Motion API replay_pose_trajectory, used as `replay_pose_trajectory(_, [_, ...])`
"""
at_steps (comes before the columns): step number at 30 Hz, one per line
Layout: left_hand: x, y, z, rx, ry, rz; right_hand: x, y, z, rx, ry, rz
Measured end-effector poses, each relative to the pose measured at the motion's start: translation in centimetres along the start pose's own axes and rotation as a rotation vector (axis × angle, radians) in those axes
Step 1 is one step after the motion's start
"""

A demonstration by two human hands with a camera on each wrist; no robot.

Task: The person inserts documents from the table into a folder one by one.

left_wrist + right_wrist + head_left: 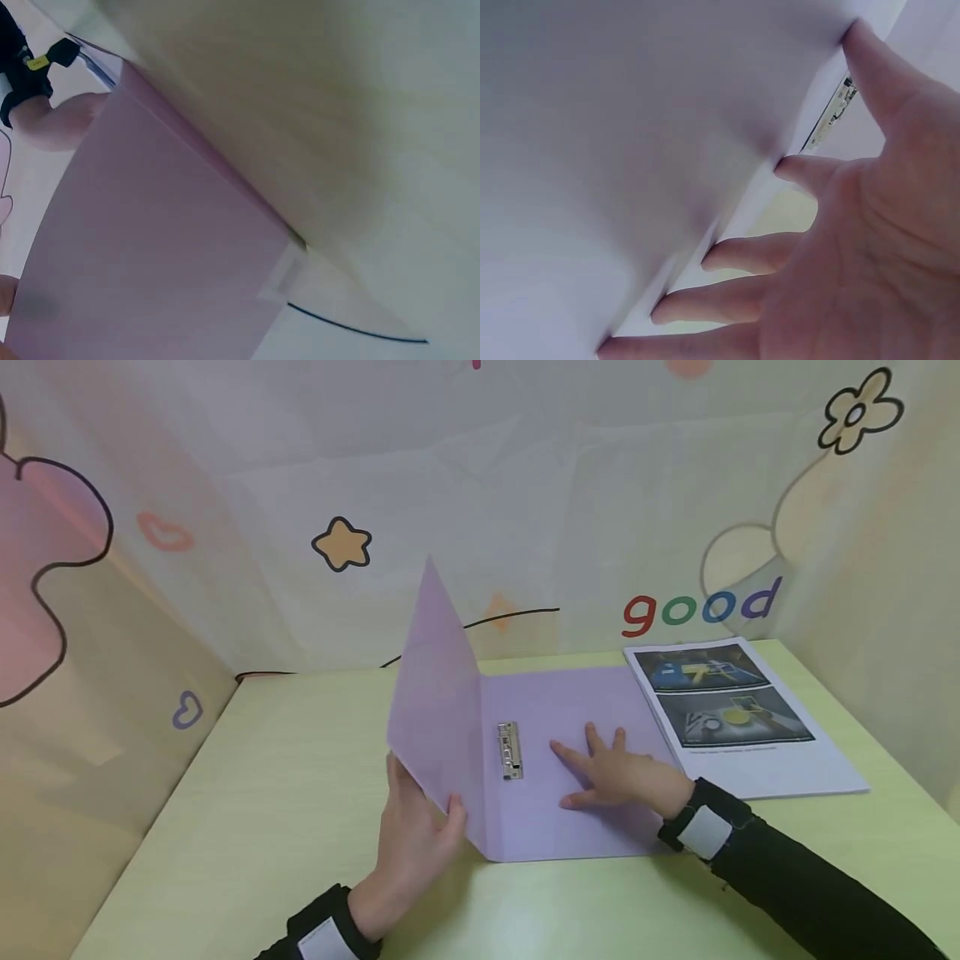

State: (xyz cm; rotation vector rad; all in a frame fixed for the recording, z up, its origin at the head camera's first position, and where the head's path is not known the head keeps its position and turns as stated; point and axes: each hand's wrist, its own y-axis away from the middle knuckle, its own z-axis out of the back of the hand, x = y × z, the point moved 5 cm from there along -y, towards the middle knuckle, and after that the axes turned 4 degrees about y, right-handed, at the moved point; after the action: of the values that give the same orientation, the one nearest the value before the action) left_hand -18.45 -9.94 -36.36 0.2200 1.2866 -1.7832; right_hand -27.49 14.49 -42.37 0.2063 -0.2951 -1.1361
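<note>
A light purple folder lies spread on the table, its left cover raised steeply. My left hand grips the lower edge of that cover, thumb on the inner side and fingers behind. In the left wrist view the outer face of the cover fills much of the picture. On the folder's inner right side, my right hand rests with its fingers spread; the right wrist view shows the palm and fingertips pressed to the surface. A metal clip sits near the spine, left of the right hand.
At the right, a stack of white printed sheets with two pictures on top overlaps the folder's right edge. The pale green table meets a patterned cloth backdrop behind and at both sides.
</note>
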Motion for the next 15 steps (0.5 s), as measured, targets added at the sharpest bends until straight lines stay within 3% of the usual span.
replay_pose_trajectory(4, [-0.9,-0.4,2.1,-0.210,-0.021,-0.303,0.1,0.2,0.0,-0.006,0.000,-0.008])
replay_pose_trajectory(7, [-1.4,-0.3,3.1,-0.320,-0.118,-0.488,0.1,0.3,0.1,-0.013,0.000,-0.006])
replay_pose_trajectory(12, [-1.7,0.3,3.8,-0.402,-0.351,-0.645,0.1,0.3,0.1,-0.023,-0.002,-0.003])
replay_pose_trajectory(15, [-1.9,0.8,3.9,-0.426,-0.516,-0.705,0.2,0.3,0.1,-0.020,-0.013,-0.002])
